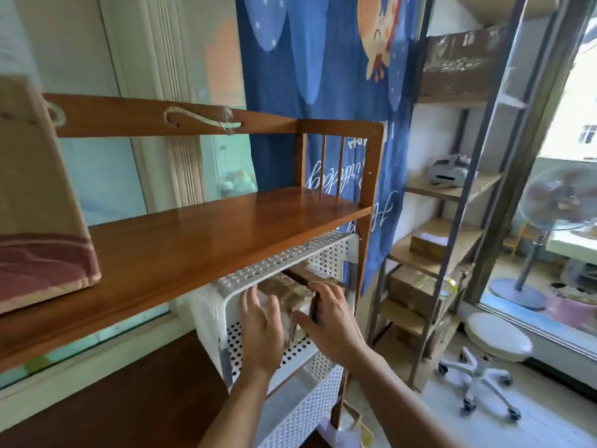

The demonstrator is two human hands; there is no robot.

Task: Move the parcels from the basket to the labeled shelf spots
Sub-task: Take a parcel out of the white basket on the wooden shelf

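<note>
Under the wooden shelf (206,234), lower centre, a white basket (290,257) holds a parcel (290,302) clasped between left hand (261,331) and right hand (329,321), fingers spread

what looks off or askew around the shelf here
Little stands out. The white basket sits wedged under the wooden shelf and juts past its front edge. Both hands, left and right, grip a tape-wrapped parcel inside it. No spill or damage shows.
</note>
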